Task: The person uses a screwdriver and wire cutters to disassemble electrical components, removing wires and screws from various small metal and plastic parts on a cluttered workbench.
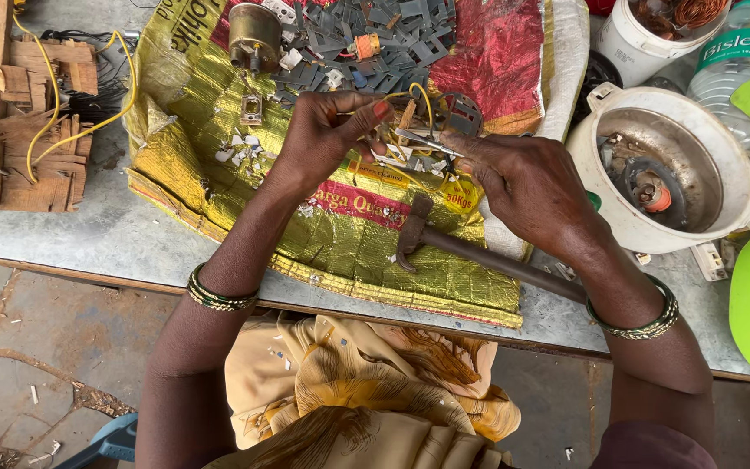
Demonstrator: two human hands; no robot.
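Grey bench (pixel 88 234) under gold sack (pixel 340 234), both hands, left (pixel 323 130) and right (pixel 527 182), pinching a small yellow-wired metal part (pixel 423 130).

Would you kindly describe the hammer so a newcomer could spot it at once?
Start at the gold and red sack spread over the grey table. Just below the two hands, the hammer lies on the sack's near edge. It alone is a long, dark, rusty tool, its handle slanting toward the right wrist.
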